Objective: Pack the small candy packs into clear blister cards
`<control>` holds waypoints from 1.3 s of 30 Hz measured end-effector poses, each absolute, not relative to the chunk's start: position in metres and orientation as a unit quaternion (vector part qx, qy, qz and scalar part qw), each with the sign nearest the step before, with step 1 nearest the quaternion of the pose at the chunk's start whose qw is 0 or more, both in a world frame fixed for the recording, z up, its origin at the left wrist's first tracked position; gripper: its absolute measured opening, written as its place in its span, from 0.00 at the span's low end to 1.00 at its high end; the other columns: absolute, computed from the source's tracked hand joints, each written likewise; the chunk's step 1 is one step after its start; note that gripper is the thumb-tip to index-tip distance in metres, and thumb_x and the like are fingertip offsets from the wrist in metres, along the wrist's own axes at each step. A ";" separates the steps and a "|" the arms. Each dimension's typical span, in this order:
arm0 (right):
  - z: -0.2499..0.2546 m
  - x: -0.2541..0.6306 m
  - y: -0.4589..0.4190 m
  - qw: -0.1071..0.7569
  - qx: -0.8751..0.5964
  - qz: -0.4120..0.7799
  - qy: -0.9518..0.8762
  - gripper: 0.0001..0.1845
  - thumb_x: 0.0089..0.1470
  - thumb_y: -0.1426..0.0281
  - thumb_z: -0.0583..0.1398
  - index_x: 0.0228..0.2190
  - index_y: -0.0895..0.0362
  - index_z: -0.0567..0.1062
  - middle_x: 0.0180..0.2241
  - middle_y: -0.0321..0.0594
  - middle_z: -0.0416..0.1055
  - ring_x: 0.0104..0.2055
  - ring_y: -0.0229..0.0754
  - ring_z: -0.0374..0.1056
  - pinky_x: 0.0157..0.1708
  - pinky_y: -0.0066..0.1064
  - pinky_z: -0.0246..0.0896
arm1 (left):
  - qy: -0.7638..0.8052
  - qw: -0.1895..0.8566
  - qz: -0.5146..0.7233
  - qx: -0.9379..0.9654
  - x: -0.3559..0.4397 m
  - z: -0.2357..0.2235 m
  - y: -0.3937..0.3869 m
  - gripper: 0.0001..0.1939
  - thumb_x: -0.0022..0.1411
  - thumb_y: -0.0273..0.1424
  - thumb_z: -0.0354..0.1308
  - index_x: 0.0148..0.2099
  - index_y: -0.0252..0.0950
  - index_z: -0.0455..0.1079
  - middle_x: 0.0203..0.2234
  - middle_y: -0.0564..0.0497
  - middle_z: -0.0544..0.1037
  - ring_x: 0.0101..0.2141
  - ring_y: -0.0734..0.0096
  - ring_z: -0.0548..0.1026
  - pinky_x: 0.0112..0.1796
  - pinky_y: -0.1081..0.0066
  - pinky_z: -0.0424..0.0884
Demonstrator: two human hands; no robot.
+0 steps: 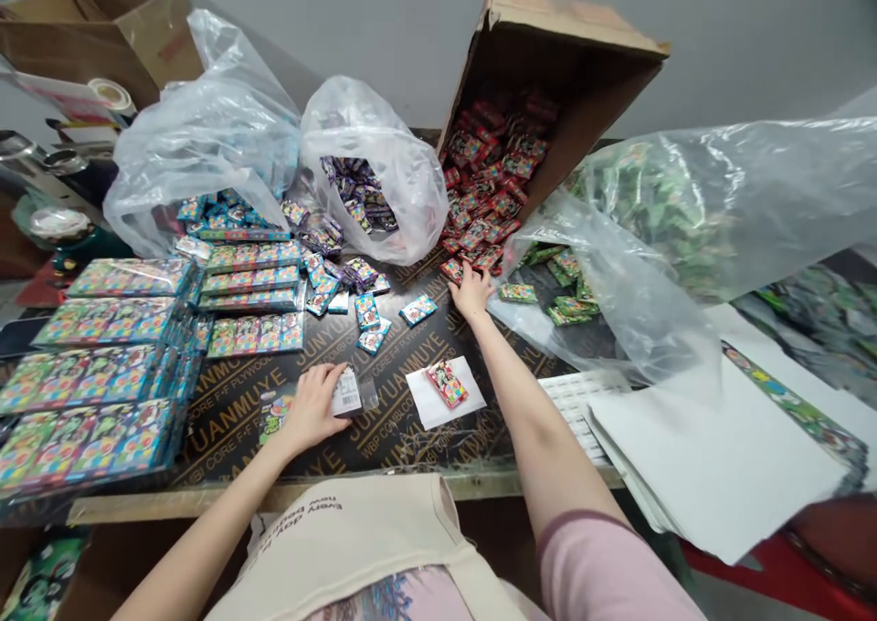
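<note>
On the left of the dark tabletop, my left hand (316,408) is closed around a small clear-wrapped pack (347,391), its white barcode side up. A green printed piece (274,413) shows partly beside that wrist. My right hand (472,290) reaches forward with fingers apart, the fingertips at the near edge of a pile of small red printed packets (480,228). Between my arms, one red packet (447,384) lies on a white card (417,404). Several loose blue packets (417,310) lie ahead of my hands.
Wrapped multi-packs (102,365) are stacked at left. Plastic bags hold blue packets (229,208) and purple packets (360,192). A tilted cardboard box (575,32) spills the red ones. Right, a clear bag (630,283) covers green packets (572,309), near white sheets (719,457).
</note>
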State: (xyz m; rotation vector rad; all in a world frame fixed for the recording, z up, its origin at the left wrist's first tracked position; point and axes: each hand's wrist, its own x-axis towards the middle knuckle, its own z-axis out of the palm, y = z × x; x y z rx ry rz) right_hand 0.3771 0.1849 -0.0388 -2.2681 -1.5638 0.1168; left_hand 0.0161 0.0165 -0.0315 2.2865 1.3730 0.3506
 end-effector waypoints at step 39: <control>-0.023 0.256 0.027 0.301 -0.488 0.238 -0.784 0.35 0.43 0.69 0.66 0.54 0.51 0.64 0.52 0.47 0.64 0.56 0.57 0.59 0.53 0.50 0.54 | 0.520 0.256 0.114 0.807 0.014 -0.009 0.032 0.52 0.38 0.39 0.71 0.65 0.39 0.54 0.53 0.40 0.68 0.53 0.47 0.64 0.52 0.50 0.58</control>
